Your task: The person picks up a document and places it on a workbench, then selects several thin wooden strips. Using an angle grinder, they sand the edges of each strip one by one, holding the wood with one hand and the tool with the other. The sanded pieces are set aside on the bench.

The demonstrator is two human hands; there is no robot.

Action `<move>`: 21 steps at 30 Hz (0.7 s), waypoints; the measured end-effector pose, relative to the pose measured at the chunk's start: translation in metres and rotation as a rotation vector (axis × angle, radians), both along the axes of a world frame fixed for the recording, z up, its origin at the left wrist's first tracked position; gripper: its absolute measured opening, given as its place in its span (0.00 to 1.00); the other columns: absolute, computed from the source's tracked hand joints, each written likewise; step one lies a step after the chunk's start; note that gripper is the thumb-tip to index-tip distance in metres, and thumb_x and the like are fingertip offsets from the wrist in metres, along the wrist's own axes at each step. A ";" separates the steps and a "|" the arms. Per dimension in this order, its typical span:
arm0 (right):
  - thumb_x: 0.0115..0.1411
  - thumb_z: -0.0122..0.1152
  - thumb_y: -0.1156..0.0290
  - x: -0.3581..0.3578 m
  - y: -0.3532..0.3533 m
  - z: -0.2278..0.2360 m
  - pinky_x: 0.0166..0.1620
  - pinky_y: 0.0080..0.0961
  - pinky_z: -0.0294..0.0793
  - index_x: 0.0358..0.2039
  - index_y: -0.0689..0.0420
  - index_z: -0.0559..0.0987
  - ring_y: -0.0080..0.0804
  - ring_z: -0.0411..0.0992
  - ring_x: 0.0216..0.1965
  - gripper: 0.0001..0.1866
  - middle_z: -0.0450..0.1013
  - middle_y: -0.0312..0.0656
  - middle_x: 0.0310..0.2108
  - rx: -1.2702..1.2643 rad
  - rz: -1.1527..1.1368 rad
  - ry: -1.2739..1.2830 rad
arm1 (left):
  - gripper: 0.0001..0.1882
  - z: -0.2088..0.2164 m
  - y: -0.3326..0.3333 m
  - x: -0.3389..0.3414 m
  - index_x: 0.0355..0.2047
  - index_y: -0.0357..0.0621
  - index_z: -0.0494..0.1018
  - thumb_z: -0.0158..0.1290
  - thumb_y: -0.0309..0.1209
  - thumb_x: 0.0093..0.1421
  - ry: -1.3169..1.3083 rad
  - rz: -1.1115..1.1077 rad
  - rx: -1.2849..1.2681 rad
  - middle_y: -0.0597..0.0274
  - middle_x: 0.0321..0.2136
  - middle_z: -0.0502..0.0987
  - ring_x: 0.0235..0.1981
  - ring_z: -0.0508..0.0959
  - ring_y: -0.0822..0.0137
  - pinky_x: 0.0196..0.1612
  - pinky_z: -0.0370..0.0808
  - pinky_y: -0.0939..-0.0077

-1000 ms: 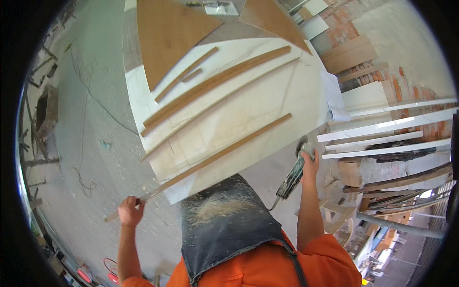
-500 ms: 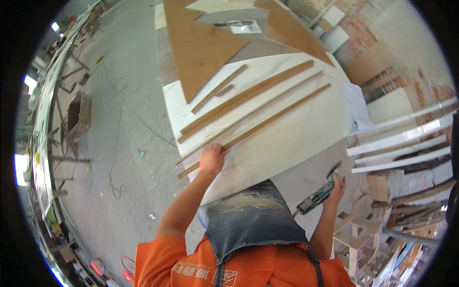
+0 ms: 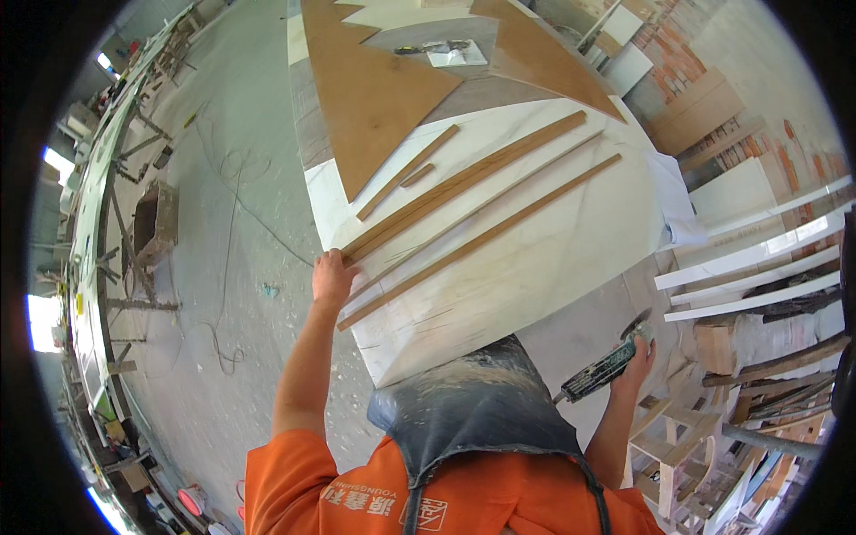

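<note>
My left hand (image 3: pixel 334 277) is closed round the near left end of the widest brown strip (image 3: pixel 464 186), which lies slanting across a white marble-patterned slab (image 3: pixel 535 232). Nearer to me lie a thin pale strip (image 3: pixel 486 205) and a narrow brown strip (image 3: pixel 499 235), parallel to it. Past the wide strip are a shorter brown strip (image 3: pixel 408 172) and a small brown piece (image 3: pixel 417 175). Off the slab's right side, my right hand (image 3: pixel 637 358) grips a dark green angle grinder (image 3: pixel 603 371), its disc pointing up and away.
Zigzag-edged brown sheets (image 3: pixel 370 98) cover the far part of the table, with a tool and a white square (image 3: pixel 458 53) between them. White strips (image 3: pixel 758 254) and a wooden stool frame (image 3: pixel 669 450) stand at right. A cable (image 3: pixel 234 241) lies on the left floor.
My left hand has moved left and away from me, from the narrow brown strip to the end of the wide one. The grinder has stayed in my right hand, nearly in place.
</note>
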State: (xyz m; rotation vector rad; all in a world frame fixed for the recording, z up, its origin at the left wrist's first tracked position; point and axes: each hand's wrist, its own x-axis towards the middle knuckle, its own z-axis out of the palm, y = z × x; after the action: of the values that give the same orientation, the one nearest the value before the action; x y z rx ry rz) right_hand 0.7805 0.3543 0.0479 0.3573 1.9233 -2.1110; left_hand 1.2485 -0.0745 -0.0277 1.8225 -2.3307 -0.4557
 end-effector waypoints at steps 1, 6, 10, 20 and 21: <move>0.60 0.68 0.70 0.000 -0.001 0.001 0.40 0.42 0.82 0.73 0.49 0.57 0.40 0.76 0.41 0.44 0.74 0.45 0.52 -0.002 0.002 -0.001 | 0.22 0.001 -0.004 0.002 0.44 0.40 0.74 0.67 0.37 0.55 0.035 -0.028 0.025 0.45 0.42 0.79 0.48 0.78 0.44 0.52 0.76 0.51; 0.58 0.68 0.71 -0.001 -0.016 -0.003 0.35 0.41 0.84 0.71 0.51 0.59 0.40 0.77 0.34 0.43 0.74 0.46 0.47 -0.047 0.016 0.039 | 0.18 0.020 -0.015 0.005 0.44 0.39 0.78 0.62 0.34 0.54 0.203 -0.204 0.192 0.45 0.38 0.82 0.42 0.82 0.47 0.46 0.78 0.56; 0.59 0.68 0.71 0.010 -0.025 0.004 0.33 0.38 0.83 0.71 0.53 0.60 0.39 0.77 0.33 0.41 0.73 0.46 0.47 -0.045 0.044 0.063 | 0.18 0.053 -0.016 -0.003 0.44 0.39 0.80 0.60 0.34 0.53 0.191 -0.171 0.374 0.46 0.37 0.83 0.40 0.83 0.51 0.45 0.78 0.61; 0.58 0.68 0.70 0.020 -0.034 0.006 0.33 0.36 0.82 0.71 0.54 0.61 0.37 0.77 0.32 0.42 0.74 0.48 0.49 -0.027 0.073 0.013 | 0.20 0.097 0.021 -0.052 0.37 0.36 0.80 0.53 0.44 0.64 0.045 -0.290 0.288 0.39 0.37 0.83 0.43 0.82 0.42 0.47 0.77 0.51; 0.57 0.69 0.70 0.020 -0.033 0.005 0.33 0.35 0.81 0.72 0.54 0.61 0.37 0.77 0.33 0.43 0.74 0.48 0.49 -0.026 0.066 0.004 | 0.20 0.092 0.023 -0.055 0.36 0.35 0.80 0.52 0.42 0.65 0.023 -0.280 0.275 0.37 0.36 0.82 0.43 0.82 0.41 0.47 0.77 0.50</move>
State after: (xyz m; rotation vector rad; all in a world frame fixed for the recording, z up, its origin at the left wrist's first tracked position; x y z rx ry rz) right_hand 0.8004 0.3210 0.0531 0.2804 1.8817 -2.0938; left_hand 1.1936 -0.0518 0.0645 1.5800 -2.6278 -0.8677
